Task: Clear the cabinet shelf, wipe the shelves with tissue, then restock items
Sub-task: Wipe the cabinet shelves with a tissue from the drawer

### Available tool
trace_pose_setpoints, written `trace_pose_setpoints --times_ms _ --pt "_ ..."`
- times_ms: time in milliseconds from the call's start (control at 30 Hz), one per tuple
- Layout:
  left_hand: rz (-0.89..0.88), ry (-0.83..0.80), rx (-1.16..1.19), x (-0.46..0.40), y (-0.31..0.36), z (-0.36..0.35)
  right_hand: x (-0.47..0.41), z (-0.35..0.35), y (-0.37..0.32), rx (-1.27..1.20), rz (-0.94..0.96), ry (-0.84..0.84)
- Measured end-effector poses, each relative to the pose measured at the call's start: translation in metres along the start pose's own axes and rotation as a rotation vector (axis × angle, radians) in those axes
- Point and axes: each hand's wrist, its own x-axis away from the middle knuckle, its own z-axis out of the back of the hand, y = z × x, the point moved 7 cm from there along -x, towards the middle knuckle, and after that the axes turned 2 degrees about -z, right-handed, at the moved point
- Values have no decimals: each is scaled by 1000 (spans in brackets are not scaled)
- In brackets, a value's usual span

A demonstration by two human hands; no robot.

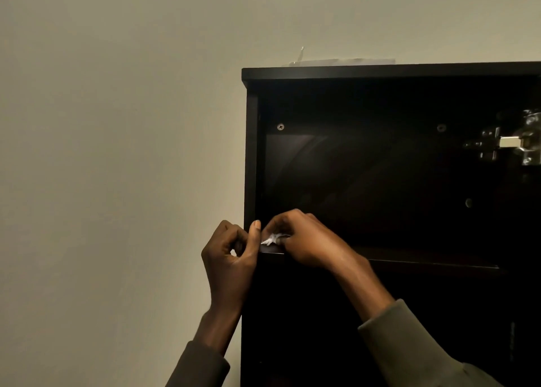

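A dark brown cabinet (380,73) stands against the wall, its upper compartment bare inside. My right hand (304,240) rests on the front left corner of the shelf (424,262), shut on a small crumpled white tissue (272,238). My left hand (231,249) is beside the cabinet's left side panel (251,158). Its fingers are curled with the thumb up against the panel's front edge, close to the tissue. Whether that thumb touches the tissue is unclear.
A metal door hinge (509,145) is fixed at the right inside the cabinet. A pale flat object (336,62) lies on the cabinet top. A plain wall (117,152) fills the left. The compartment below the shelf is dark.
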Motion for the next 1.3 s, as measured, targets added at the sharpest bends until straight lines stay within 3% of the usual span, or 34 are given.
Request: trace_pose_setpoints --times_ms 100,233,300,367,533,633,867,1100,1200,1300 --pt "24 1 -4 2 -2 -1 14 2 -3 -61 79 -21" --pt "34 -7 11 1 -5 -1 46 16 -13 -341 263 -140" --pt "16 -20 4 -1 -4 1 58 38 -10 -508 302 -95" --pt "-6 -35 -7 -4 -2 0 63 74 5 -638 301 154" --pt "-57 -41 -7 -30 12 -5 88 164 74 -627 120 1201" --pt "-87 -13 -6 -51 20 -10 94 181 91 -548 118 1399" --pt "-115 44 -10 -71 26 -17 64 191 98 -37 -68 1357" --pt "-111 50 -12 -67 26 -16 26 173 74 -100 49 1218" --pt "-109 52 -13 -66 28 -16 2 142 38 -74 151 1031" --pt "-99 42 -31 -66 28 -14 -23 97 6 92 259 708"
